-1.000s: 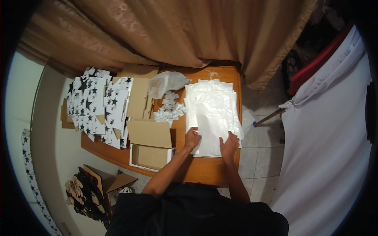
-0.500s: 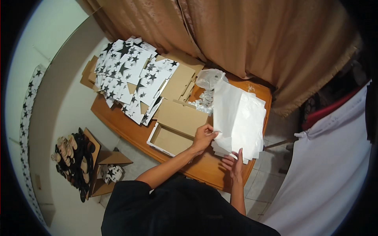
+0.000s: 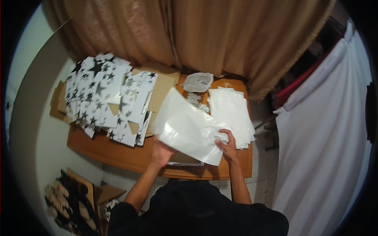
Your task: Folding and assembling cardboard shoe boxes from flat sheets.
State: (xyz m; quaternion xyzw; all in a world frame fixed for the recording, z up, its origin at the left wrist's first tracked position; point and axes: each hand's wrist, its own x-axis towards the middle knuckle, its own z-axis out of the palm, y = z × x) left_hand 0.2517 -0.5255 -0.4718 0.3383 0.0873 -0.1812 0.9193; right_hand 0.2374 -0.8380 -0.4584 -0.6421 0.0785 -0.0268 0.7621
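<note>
I hold a clear white plastic bag (image 3: 185, 126) lifted over the wooden table (image 3: 118, 155), spread flat between both hands. My left hand (image 3: 162, 153) grips its near left corner from below. My right hand (image 3: 226, 144) pinches its near right edge. A stack of the same white bags (image 3: 232, 110) lies on the table just right of the lifted one. Under the bag a flat cardboard box is mostly hidden; only its near edge (image 3: 185, 163) shows.
White sheets printed with black stars (image 3: 106, 98) cover the table's left part, over brown cardboard (image 3: 163, 88). A crumpled clear bag (image 3: 198, 82) and small white pieces (image 3: 193, 98) lie at the back. Brown curtains (image 3: 197, 35) hang behind. An open carton (image 3: 75, 198) sits on the floor at left.
One bag has come off the stack and been carried left over the cardboard box. My head has turned, shifting the view of the table.
</note>
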